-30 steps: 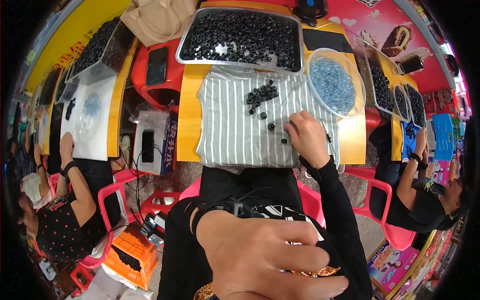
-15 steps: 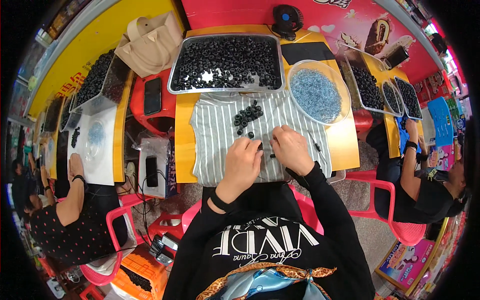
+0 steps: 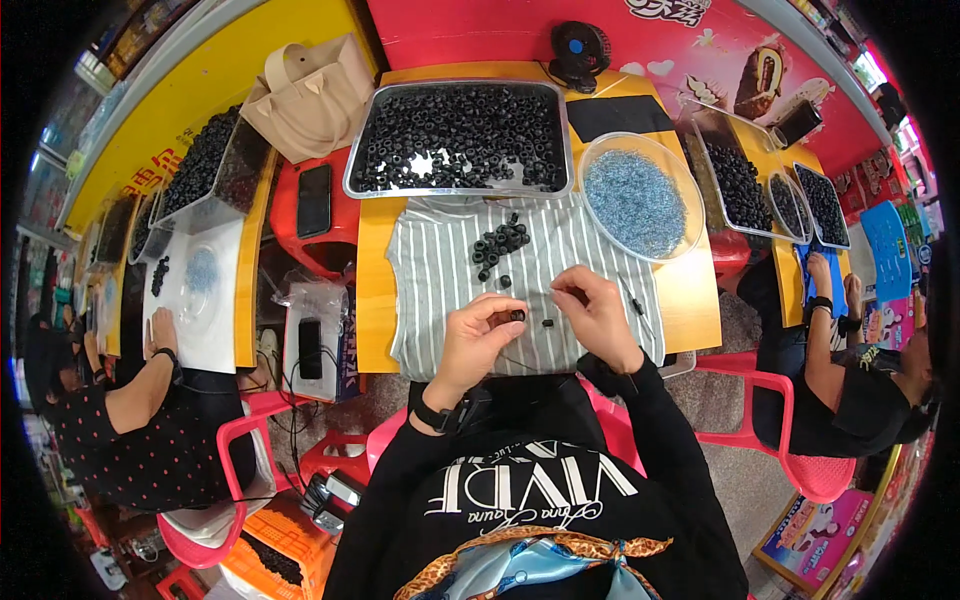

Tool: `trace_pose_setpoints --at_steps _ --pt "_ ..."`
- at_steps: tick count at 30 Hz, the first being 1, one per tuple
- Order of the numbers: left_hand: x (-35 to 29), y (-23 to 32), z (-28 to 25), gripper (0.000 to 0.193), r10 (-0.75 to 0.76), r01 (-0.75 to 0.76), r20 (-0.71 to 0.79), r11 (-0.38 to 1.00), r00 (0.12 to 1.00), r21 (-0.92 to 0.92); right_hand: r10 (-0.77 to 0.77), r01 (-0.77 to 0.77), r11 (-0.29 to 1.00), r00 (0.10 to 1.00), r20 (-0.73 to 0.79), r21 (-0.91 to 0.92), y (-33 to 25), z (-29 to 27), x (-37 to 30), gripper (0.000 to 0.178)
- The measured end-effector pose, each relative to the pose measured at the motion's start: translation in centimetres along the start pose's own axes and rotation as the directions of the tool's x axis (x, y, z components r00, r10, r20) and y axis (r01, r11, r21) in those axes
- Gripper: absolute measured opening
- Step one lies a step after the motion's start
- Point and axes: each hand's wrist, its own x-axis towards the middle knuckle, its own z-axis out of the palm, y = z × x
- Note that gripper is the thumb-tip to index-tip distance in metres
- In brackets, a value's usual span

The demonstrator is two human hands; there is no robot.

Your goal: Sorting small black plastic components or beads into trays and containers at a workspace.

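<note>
My left hand (image 3: 470,342) pinches a small black ring-shaped part (image 3: 517,315) between thumb and fingers, above a grey striped cloth (image 3: 430,285). To its right, my right hand (image 3: 603,318) has thumb and fingertips pressed together. Whatever the right fingers hold, if anything, is too small to make out. Below and between the hands lies a short black piece (image 3: 547,323) on the cloth. A small heap of black rings (image 3: 500,243) sits farther off, with one loose ring (image 3: 505,281) nearer me. At the right a slim dark object (image 3: 637,306) lies on the cloth.
A metal tray (image 3: 352,178) of black rings stands at the back of the table. Right of it is a round tub (image 3: 697,225) with tiny bluish clear pieces. A fan (image 3: 580,55) stands behind. People work at tables on both sides; a phone (image 3: 314,200) lies on a red stool.
My hands have moved apart slightly. The ring in my left fingers now shows plainly, and the short black piece lies uncovered between the hands. The view has shifted a little.
</note>
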Motion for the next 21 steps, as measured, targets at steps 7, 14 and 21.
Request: trace_pose_setpoints --at_steps 7,14,21 --pt "-0.7 0.0 0.0 0.028 -0.036 0.057 0.068 0.935 0.997 -0.351 0.110 -0.130 0.926 0.991 0.076 0.356 -2.6 1.5 -2.8 0.008" --pt "-1.3 -1.0 -0.2 0.031 -0.100 0.147 0.130 0.894 0.986 -0.424 0.032 -0.055 0.976 0.993 0.112 0.210 -2.7 1.8 -3.1 0.006" --pt "-1.9 -1.5 -0.5 0.023 -0.037 0.097 0.154 0.910 0.987 -0.404 0.155 -0.234 0.866 0.966 0.209 0.442 -2.2 1.6 -3.4 0.007"
